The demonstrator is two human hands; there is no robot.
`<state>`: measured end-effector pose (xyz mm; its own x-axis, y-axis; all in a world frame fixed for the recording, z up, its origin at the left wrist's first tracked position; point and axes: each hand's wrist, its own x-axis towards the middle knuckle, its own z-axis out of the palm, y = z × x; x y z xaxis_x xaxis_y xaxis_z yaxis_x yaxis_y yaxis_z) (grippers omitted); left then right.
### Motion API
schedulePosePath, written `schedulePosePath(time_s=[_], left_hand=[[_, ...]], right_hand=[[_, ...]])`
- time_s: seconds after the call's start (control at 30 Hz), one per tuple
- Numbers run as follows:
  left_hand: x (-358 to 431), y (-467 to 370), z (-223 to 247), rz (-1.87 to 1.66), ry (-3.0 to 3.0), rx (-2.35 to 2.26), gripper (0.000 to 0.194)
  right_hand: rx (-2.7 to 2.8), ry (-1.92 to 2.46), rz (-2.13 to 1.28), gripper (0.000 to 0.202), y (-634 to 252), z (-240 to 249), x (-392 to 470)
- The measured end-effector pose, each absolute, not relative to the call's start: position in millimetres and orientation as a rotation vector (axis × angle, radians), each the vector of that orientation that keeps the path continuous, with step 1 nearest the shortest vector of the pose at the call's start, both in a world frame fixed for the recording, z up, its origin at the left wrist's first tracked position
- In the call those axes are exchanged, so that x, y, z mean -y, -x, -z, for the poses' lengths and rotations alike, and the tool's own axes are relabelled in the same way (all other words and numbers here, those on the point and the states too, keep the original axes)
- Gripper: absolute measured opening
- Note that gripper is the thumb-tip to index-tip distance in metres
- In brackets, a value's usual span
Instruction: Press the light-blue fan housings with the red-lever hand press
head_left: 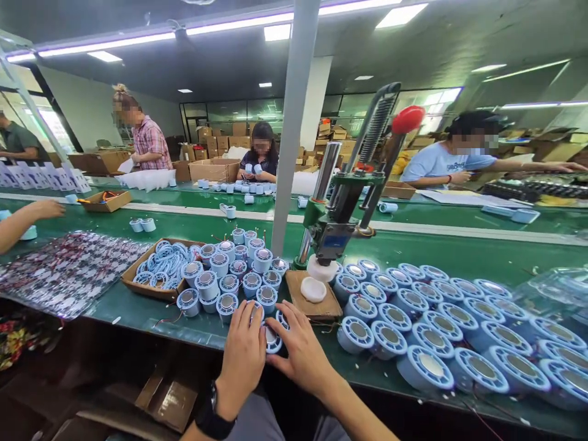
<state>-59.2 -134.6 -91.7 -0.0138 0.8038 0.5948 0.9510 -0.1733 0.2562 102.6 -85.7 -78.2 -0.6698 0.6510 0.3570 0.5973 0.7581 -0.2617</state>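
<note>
Near the front edge of the green bench, my two hands close in around a small blue round housing (272, 340) with a slotted ring on top. My left hand (243, 346) curls over its left side, the fingertips reaching across neighbouring housings. My right hand (304, 350) grips from the right, thumb low and fingers bent over the top; part of another blue ring shows under those fingers. Behind my hands is a cluster of similar housings (229, 283) with silver discs in their tops, some stacked. My palms hide the lower part of the held piece.
A green hand press (337, 236) with a red knob stands ahead, its white pad (313, 289) on a cardboard piece. Rows of housings (432, 340) fill the right. Leftward are a box of blue rings (128, 278) and circuit boards (68, 269). Co-workers sit or stand opposite; someone's arm (27, 220) reaches in.
</note>
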Motion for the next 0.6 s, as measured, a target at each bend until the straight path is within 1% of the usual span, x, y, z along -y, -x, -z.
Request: schedulePosePath(time_s=[0.07,0.1,0.17,0.23,0.3,0.33,0.4,0.5,0.57,0.6], left_hand=[[138,53,93,1.091,2.064,1.848,0.035],[140,50,93,1.155,2.087,1.843,0.035],[142,44,94,1.283,2.132,1.833,0.036],[141,38,98,1.428,2.161,1.827,0.042],[139,33,104,1.605,2.164,1.818,0.049],[138,31,108,1.707,2.159,1.813,0.051],[134,28,113,1.949,2.129,1.819,0.047],[128,29,113,2.305,2.063,1.838,0.038],[124,34,109,2.408,2.032,1.846,0.035],[122,39,106,2.396,2.019,1.851,0.034]], right_hand=[[2.511,0.922,-0.154,0.058,-107,75,88],[2.529,0.905,-0.148,0.060,-111,72,88],[2.615,0.849,-0.142,0.071,-121,67,85],[2.739,0.746,-0.135,0.086,-128,61,79],[2.853,0.631,-0.128,0.095,-131,55,70],[2.896,0.588,-0.131,0.096,-132,52,66],[2.950,0.557,-0.147,0.095,-132,46,60],[2.988,0.592,-0.169,0.087,-129,38,57],[3.004,0.646,-0.163,0.081,-128,33,59],[3.005,0.680,-0.157,0.079,-129,32,62]])
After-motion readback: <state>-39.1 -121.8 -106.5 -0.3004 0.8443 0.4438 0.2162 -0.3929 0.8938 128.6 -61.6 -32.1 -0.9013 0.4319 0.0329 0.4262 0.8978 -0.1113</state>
